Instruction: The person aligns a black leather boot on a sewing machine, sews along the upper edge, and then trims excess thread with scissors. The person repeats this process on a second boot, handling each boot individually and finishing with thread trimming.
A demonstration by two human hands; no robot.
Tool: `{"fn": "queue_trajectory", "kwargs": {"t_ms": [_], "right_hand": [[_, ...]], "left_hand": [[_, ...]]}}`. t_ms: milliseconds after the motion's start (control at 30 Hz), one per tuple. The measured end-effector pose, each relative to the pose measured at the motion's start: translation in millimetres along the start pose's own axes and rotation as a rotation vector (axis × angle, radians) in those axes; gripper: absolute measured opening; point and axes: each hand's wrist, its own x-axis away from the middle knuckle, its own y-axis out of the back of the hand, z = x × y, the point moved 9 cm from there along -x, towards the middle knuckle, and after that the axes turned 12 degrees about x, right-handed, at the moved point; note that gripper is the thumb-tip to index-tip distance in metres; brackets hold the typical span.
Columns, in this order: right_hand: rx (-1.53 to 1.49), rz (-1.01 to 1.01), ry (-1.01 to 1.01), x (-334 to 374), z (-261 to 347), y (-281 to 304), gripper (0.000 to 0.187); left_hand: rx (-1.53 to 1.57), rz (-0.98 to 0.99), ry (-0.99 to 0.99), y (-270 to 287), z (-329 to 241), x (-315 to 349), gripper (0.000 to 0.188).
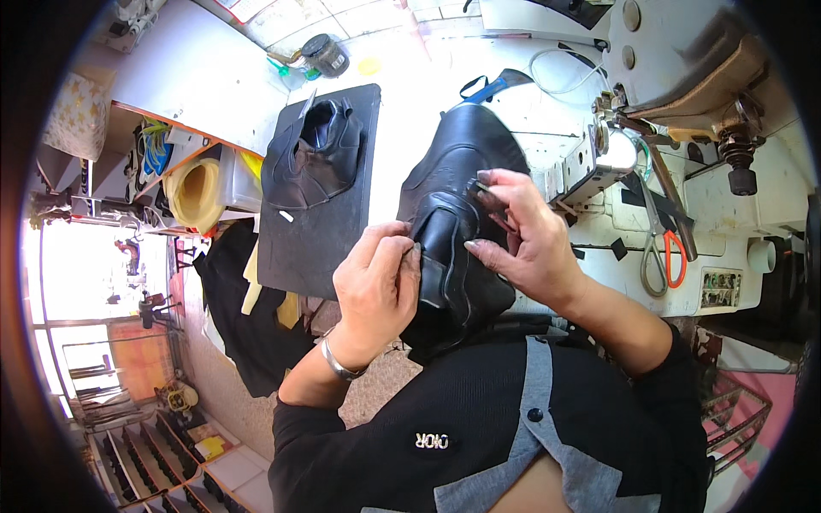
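Observation:
A black leather shoe upper (470,145) lies lengthwise in front of me, its toe pointing away and its opening toward my body. My left hand (376,278) is closed on the left edge of the opening, thumb and fingers pinching the leather. Over the right side of the upper, my right hand (534,235) has bent fingers gripping near the instep, with the thumb against the rim of the opening. Part of the leather under these fingertips is hidden. Left of my hands, a second black shoe upper (321,158) rests on a dark board (333,239).
An industrial sewing machine (727,111) stands at right. Near it lie scissors with orange handles (674,256) and a hammer (671,201). A blue-handled tool (500,84) and a glass jar (325,56) sit farther back. Black material (248,299) hangs below the board.

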Motion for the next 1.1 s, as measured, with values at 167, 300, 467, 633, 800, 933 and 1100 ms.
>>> {"fn": "queue_trajectory", "kwargs": {"t_ms": [167, 300, 467, 633, 800, 933, 1100], "right_hand": [[-0.252, 0.221, 0.038, 13, 36, -2, 0.030], [0.048, 0.217, -0.022, 16, 26, -6, 0.031], [0.105, 0.129, -0.121, 20, 0, -1, 0.036], [-0.139, 0.167, -0.191, 35, -32, -6, 0.029], [0.007, -0.056, 0.149, 29, -20, 3, 0.021], [0.201, -0.157, 0.009, 24, -12, 27, 0.019], [-0.630, 0.499, -0.697, 67, -24, -40, 0.049]], "left_hand": [[-0.133, 0.014, 0.100, -2, 21, -5, 0.009], [-0.074, 0.055, 0.078, -12, 18, -8, 0.008], [0.199, 0.208, 0.208, -34, 13, 7, 0.008], [0.913, 0.184, 0.638, -70, 39, 42, 0.006], [1.256, -0.046, 0.853, -96, 57, 65, 0.008], [1.344, -0.277, 0.869, -99, 67, 67, 0.008], [1.339, -0.406, 0.803, -91, 71, 65, 0.012]]}}
